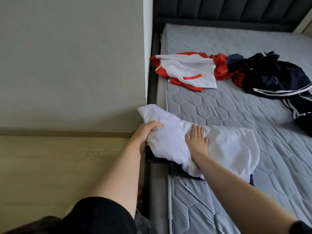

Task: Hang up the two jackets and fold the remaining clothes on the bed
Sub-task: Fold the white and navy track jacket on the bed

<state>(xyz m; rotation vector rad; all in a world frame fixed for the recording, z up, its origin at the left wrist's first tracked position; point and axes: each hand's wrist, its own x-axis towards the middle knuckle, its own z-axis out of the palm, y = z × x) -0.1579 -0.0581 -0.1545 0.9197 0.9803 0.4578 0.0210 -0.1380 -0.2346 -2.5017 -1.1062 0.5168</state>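
Left hand [146, 132] grips the left edge of a white fabric garment [219, 146], fingers curled round a bunched fold, thumb on top. Right hand [197, 141] lies flat on the same garment near its middle, fingers straight and slightly spread, pressing down. Both forearms bare; black sleeve on the left upper arm.

The white garment lies at the near left edge of the grey quilted hexagon-pattern mattress [228, 108], one corner overhanging toward the wall. It sits on top of a dark navy piece of clothing [157, 160], only partly visible under its lower edge; can't tell what kind.

Further up the mattress, well apart from the hands: a red-and-white garment [185, 71], crumpled, near the left edge. Just beside it on the right, touching, a dark navy garment with white stripes [273, 80], heaped and trailing toward the right edge of the view.

Dark padded headboard [236, 12] at the far end. Grey wall [67, 56] to the left, light wood-tone floor [50, 166] below it.
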